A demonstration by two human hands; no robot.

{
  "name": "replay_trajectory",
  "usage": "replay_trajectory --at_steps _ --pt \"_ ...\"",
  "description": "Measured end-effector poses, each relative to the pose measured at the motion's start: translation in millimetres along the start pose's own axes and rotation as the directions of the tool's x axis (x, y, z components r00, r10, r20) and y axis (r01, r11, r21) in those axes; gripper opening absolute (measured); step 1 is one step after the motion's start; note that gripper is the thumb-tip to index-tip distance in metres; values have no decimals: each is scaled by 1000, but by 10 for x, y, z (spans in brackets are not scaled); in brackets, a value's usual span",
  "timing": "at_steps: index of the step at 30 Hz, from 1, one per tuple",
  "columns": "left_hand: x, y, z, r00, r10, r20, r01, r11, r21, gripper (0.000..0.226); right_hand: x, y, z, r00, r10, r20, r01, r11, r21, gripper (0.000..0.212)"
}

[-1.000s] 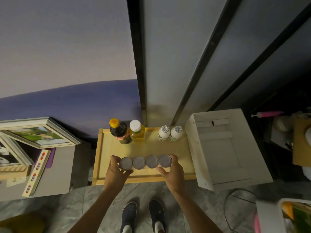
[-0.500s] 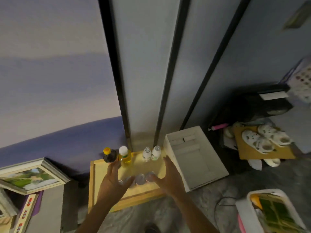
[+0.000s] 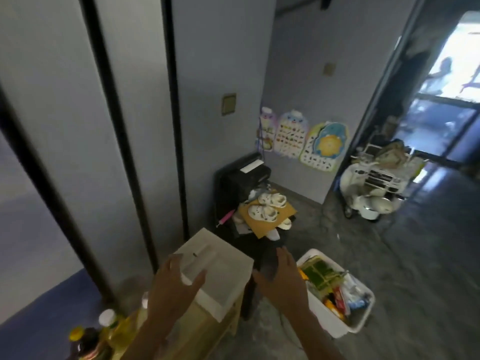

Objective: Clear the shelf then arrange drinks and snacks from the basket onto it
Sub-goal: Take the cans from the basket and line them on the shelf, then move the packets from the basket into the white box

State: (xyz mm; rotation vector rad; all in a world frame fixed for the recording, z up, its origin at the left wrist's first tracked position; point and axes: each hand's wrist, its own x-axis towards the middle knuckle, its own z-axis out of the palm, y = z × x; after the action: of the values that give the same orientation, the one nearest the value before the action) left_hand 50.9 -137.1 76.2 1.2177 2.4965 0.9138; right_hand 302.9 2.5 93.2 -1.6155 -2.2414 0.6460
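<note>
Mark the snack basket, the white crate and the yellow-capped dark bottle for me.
snack basket (image 3: 324, 317): head view, on its white outer wall.
white crate (image 3: 223, 268): head view, on its pale upper surface.
yellow-capped dark bottle (image 3: 75, 333): head view, on its yellow cap.

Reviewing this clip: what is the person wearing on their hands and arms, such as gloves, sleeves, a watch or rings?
Nothing that shows. The left hand and right hand have no gloves, and no ring, watch or bracelet is visible. No sleeve shows on either arm down to the bottom edge of the picture. The frame is blurred, so small items could be missed.
</note>
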Motion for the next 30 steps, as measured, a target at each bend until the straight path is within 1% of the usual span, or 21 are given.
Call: replay_trajectory --at_steps 3,5,7,9,12,13,17,19,23,28,30 --pt "-3 515 197 996 77 55 -76 997 -11 98 -267 400 -511 983 95 -155 -97 995 -1 105" --pt "-53 903 382 985 139 102 -140 990 2 93 -451 692 -820 958 156 -242 -163 987 -10 104" --pt "-154 1310 581 971 211 116 -216 976 25 90 -598 1061 -1031 933 217 -288 -228 974 -4 106" --pt "-288 1680 824 952 275 134 -283 959 38 93 -716 1490 -1190 914 261 -311 -272 962 7 107" --pt "-487 2111 1223 927 327 182 -338 941 31 92 -913 1996 -1449 887 321 -332 -337 941 10 89" --pt "-568 2251 1351 921 335 197 -346 938 24 92 -967 2136 -1540 881 333 -335 -351 936 9 86" --pt "-875 2743 1838 915 309 259 -325 945 19 93 -1078 2675 -1818 869 383 -313 -405 914 -7 87" --pt "-1022 2938 2054 911 306 274 -321 947 9 91 -1092 2946 -1886 865 401 -303 -420 907 1 91" --pt "-1212 3183 2371 910 326 256 -334 942 -12 79 -999 3368 -1911 866 435 -246 -452 892 -15 104" --pt "-1164 3357 2806 914 306 265 -328 944 40 94 -697 3721 -1868 881 444 -166 -448 894 14 103" --pt "-1055 3423 3001 911 311 272 -335 941 47 99 -496 3819 -1847 889 435 -140 -441 898 -7 103"
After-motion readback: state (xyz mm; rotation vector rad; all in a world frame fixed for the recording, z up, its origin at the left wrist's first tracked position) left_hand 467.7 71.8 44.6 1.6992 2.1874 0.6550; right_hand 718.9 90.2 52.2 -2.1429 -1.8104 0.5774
